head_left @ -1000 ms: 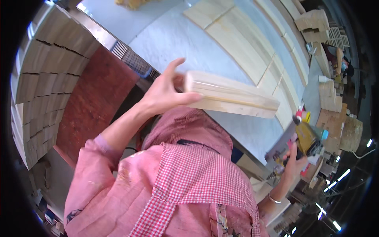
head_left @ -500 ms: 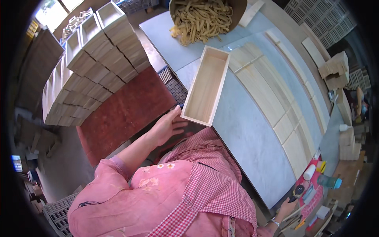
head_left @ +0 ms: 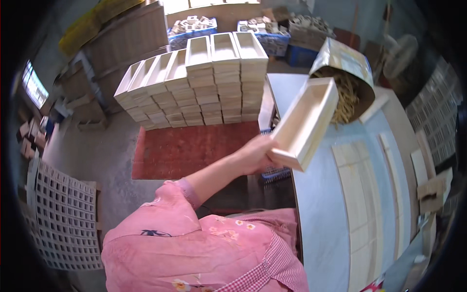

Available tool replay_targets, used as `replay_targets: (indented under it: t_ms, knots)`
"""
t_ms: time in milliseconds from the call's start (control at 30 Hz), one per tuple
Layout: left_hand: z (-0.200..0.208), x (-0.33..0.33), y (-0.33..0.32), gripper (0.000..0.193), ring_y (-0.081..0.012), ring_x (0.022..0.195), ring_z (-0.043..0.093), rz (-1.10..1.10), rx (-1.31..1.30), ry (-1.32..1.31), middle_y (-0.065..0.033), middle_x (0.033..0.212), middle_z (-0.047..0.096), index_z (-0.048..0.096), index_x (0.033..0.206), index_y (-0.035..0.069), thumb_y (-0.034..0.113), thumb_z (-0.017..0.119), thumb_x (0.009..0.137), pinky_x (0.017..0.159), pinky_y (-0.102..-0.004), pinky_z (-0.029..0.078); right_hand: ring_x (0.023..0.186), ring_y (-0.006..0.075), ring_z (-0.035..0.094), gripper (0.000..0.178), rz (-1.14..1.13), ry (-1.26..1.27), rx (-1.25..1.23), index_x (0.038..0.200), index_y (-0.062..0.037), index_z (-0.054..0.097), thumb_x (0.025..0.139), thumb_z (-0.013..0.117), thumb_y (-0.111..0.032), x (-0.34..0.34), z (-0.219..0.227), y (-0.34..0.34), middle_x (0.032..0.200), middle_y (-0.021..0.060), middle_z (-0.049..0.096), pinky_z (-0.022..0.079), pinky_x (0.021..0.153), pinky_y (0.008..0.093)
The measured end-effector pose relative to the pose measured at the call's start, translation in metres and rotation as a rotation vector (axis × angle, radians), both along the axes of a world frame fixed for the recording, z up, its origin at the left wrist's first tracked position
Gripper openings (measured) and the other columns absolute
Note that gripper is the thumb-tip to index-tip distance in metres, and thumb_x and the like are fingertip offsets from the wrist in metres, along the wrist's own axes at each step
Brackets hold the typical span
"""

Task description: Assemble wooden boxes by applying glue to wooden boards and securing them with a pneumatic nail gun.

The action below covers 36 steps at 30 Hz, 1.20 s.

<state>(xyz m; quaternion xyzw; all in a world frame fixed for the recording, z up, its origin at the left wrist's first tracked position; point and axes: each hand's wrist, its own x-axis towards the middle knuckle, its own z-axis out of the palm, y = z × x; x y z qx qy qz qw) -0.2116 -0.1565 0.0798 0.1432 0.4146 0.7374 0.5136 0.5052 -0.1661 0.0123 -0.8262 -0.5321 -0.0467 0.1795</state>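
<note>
My left hand (head_left: pixel 257 155) is closed on the near end of a long, open-topped wooden box (head_left: pixel 297 127), which is raised and tilted above the table's left edge. Pale and bare inside, the box points away from me toward the far right. Past its far end, a tipped carton (head_left: pixel 343 61) spills curly tan strips (head_left: pixel 346 100) onto the table. Similar wooden boxes (head_left: pixel 198 52) stand in tall stacked rows on a reddish-brown board (head_left: pixel 194 153) at the far left. My right hand is out of the picture.
On the pale blue-grey table (head_left: pixel 318 209) lie flat wooden boards (head_left: pixel 360 194) and a narrow strip (head_left: pixel 391 170). A blue basket (head_left: pixel 275 175) sits below its left edge. Grey plastic crates (head_left: pixel 65 214) stand at left. Blue bins (head_left: pixel 192 34) of small pieces are at the back.
My left hand, earlier open beside the box's near end, now grips it, and the box is lifted off the table. The view has swung left, and my right hand has left it.
</note>
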Motion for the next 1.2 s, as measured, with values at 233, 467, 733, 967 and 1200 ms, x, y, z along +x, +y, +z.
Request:
replay_targets:
  t_ms: [233, 467, 733, 967, 1200]
  knots:
    - [0.118, -0.177, -0.104, 0.034, -0.0182, 0.090, 0.060, 1.074, -0.335, 0.739, -0.0087, 0.099, 0.063, 0.062, 0.122, 0.000, 0.022, 0.054, 0.097, 0.080, -0.0290, 0.049, 0.096, 0.0468, 0.064, 0.058, 0.161, 0.029, 0.084, 0.131, 0.0054, 0.051, 0.080, 0.069, -0.016, 0.014, -0.036, 0.024, 0.111, 0.0287, 0.065, 0.052, 0.090, 0.0474]
    - [0.064, -0.365, -0.215, 0.037, -0.0280, 0.087, 0.070, 1.252, -1.054, 0.963, -0.0207, 0.103, 0.072, 0.066, 0.116, -0.007, 0.021, 0.051, 0.096, 0.079, -0.0388, 0.056, 0.096, 0.0457, 0.065, 0.060, 0.316, 0.035, 0.172, 0.132, 0.0040, 0.050, 0.080, 0.068, -0.017, 0.024, -0.056, 0.060, 0.112, 0.0280, 0.065, 0.053, 0.089, 0.0474]
    - [0.042, -0.389, -0.196, 0.036, -0.0275, 0.080, 0.070, 0.945, -1.176, 0.815, -0.0169, 0.092, 0.072, 0.070, 0.105, -0.004, 0.027, 0.054, 0.094, 0.069, -0.0408, 0.058, 0.096, 0.0444, 0.066, 0.062, 0.405, 0.028, 0.282, 0.135, 0.0024, 0.049, 0.079, 0.068, -0.019, 0.045, -0.067, 0.074, 0.112, 0.0273, 0.066, 0.053, 0.088, 0.0475]
    - [0.037, -0.393, -0.188, 0.046, -0.0267, 0.079, 0.068, 1.023, -1.531, 1.229, -0.0110, 0.089, 0.071, 0.071, 0.106, 0.003, 0.045, 0.057, 0.096, 0.080, -0.0398, 0.052, 0.096, 0.0433, 0.066, 0.064, 0.481, 0.031, 0.337, 0.137, 0.0010, 0.048, 0.079, 0.068, -0.020, 0.073, -0.079, 0.081, 0.113, 0.0267, 0.066, 0.053, 0.087, 0.0475]
    - [0.108, -0.351, -0.099, 0.042, -0.0235, 0.084, 0.067, 0.670, -1.632, 1.237, -0.0086, 0.093, 0.072, 0.073, 0.103, 0.009, 0.048, 0.059, 0.096, 0.086, -0.0406, 0.049, 0.095, 0.0422, 0.067, 0.066, 0.530, 0.045, 0.385, 0.139, -0.0003, 0.047, 0.079, 0.068, -0.021, 0.095, -0.098, 0.067, 0.113, 0.0261, 0.066, 0.054, 0.087, 0.0476]
